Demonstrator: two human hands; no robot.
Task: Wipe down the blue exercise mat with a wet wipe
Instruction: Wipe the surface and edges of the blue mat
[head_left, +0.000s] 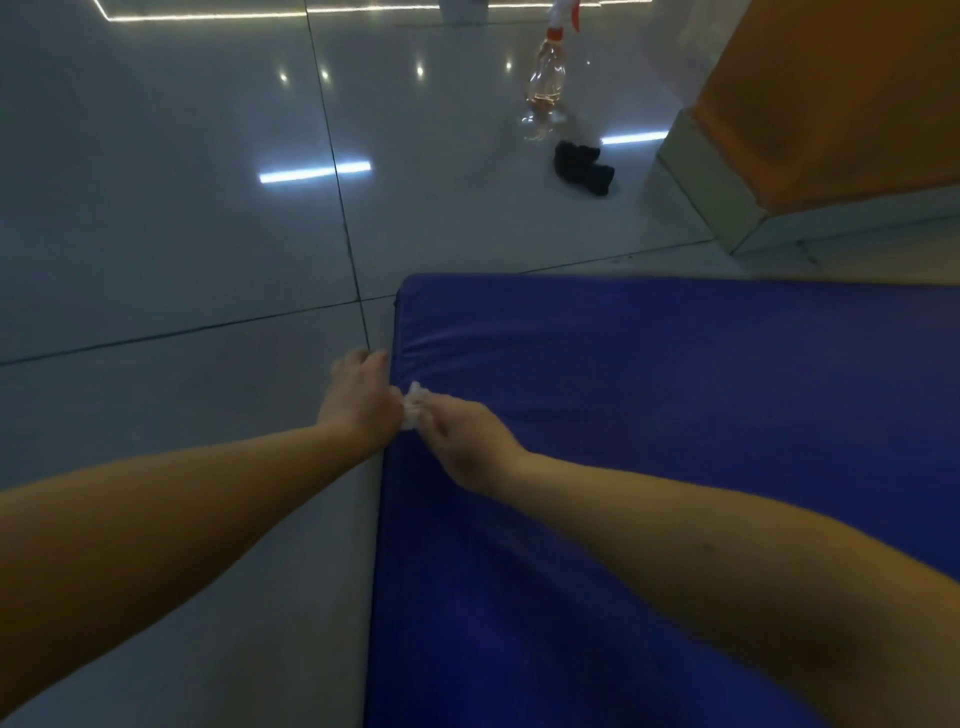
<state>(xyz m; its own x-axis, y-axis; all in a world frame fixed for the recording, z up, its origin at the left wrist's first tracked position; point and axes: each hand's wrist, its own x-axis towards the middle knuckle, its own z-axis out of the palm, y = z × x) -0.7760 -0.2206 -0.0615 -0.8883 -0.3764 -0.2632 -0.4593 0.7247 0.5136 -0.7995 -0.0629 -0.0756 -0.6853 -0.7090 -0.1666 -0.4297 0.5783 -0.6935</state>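
Observation:
The blue exercise mat (675, 441) lies on the tiled floor and fills the lower right of the view. My right hand (467, 441) pinches a small crumpled white wet wipe (413, 408) near the mat's left edge. My left hand (358, 400) grips that left edge beside the wipe, its fingers curled down over the side of the mat. The mat's cover is wrinkled just past the two hands.
A clear spray bottle (545, 83) with an orange-and-white trigger stands on the glossy floor at the back. A black crumpled cloth (582, 166) lies near it. An orange block on a pale base (831, 104) rises at the upper right, close to the mat's far corner.

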